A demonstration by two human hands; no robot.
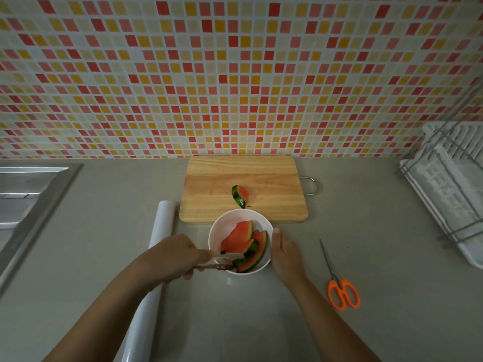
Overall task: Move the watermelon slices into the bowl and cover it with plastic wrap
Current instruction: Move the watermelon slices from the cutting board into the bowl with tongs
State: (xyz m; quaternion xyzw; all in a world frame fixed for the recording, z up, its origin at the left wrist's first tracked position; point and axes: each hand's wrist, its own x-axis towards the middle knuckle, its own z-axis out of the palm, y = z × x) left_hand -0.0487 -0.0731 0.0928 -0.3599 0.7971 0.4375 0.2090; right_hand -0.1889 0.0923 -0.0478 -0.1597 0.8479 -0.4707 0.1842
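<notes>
A white bowl (218, 228) stands on the grey counter just in front of a wooden cutting board (271, 184). Several watermelon slices (236, 237) lie inside the bowl. One more slice (240, 195) lies on the board near its front edge. My left hand (177, 256) is shut on a pair of tongs (224, 261) whose tips reach into the bowl at the slices. My right hand (283, 253) rests against the bowl's right side, thumb up along the rim. A white roll of plastic wrap (159, 231) lies on the counter to the left, partly under my left arm.
Orange-handled scissors (339, 286) lie on the counter to the right of the bowl. A white dish rack (449, 184) fills the right edge. A steel sink (23, 194) is at the left. The tiled wall runs behind the board.
</notes>
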